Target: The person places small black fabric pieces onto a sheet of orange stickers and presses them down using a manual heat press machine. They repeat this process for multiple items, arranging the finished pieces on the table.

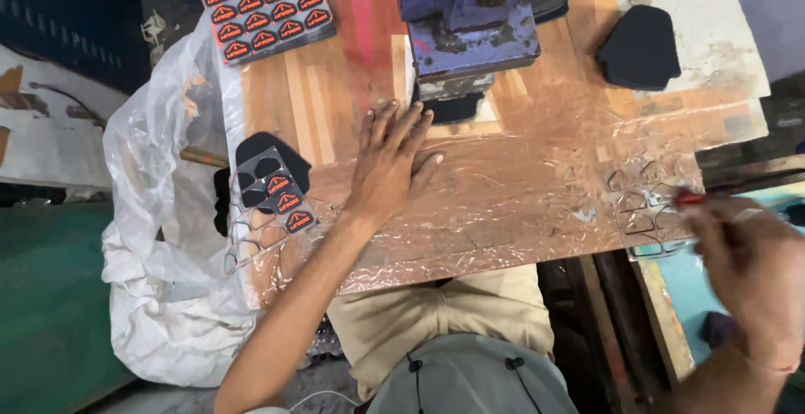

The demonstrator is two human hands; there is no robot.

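My left hand (390,162) lies flat, fingers spread, nothing gripped, pressing the copper foil sheet (520,204) just before the blue press (470,20). Right hand (750,267), blurred, fingers pinched round a red tool (692,199) at the foil's right edge

I count one blue press (470,11), one sheet of twelve orange badges (267,7), and three loose badges (285,200).

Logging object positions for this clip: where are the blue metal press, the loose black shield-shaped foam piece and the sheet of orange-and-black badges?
blue metal press (470,11): head view, front of its body.
black shield-shaped foam piece (639,49): head view, its middle.
sheet of orange-and-black badges (267,7): head view, centre of the sheet.
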